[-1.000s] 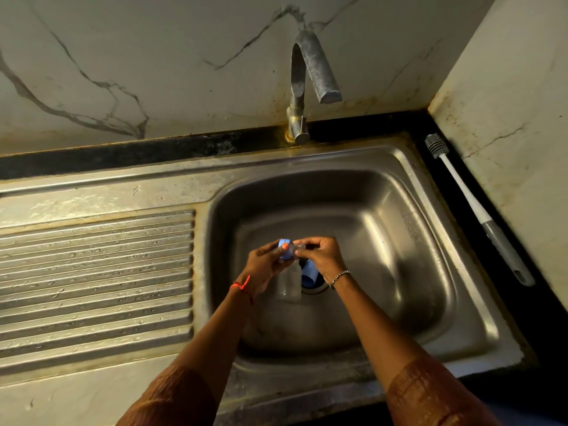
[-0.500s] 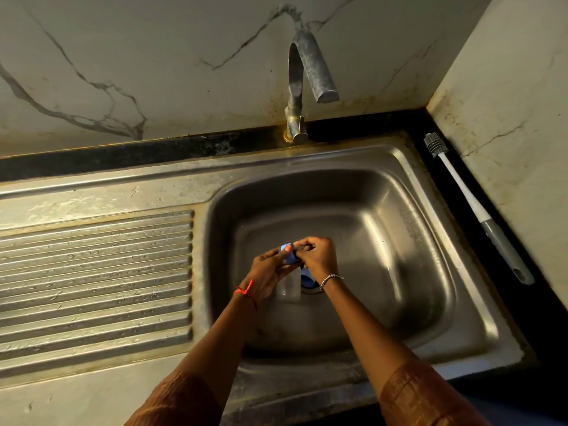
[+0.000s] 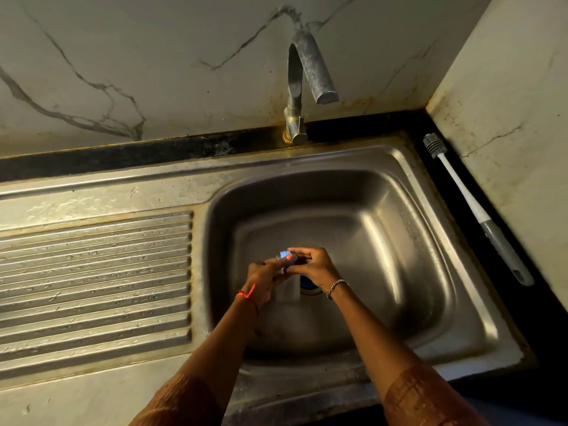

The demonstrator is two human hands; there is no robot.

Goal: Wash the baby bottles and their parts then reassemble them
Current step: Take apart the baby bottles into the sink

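Over the sink's (image 3: 368,158) middle, a blue bottle part (image 3: 283,256) is pinched by left hand (image 3: 264,276) and right hand (image 3: 316,265); dismantling seems underway, so a firm counter-twist is needed.

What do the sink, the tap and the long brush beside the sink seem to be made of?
Sink: probably stainless steel, brushed finish, with streaky grey reflections. Tap: metal, dull and mottled with pale deposits. Bottle brush: seemingly plastic, a smooth white shaft and grey handle; the bristles may be nylon or silicone.
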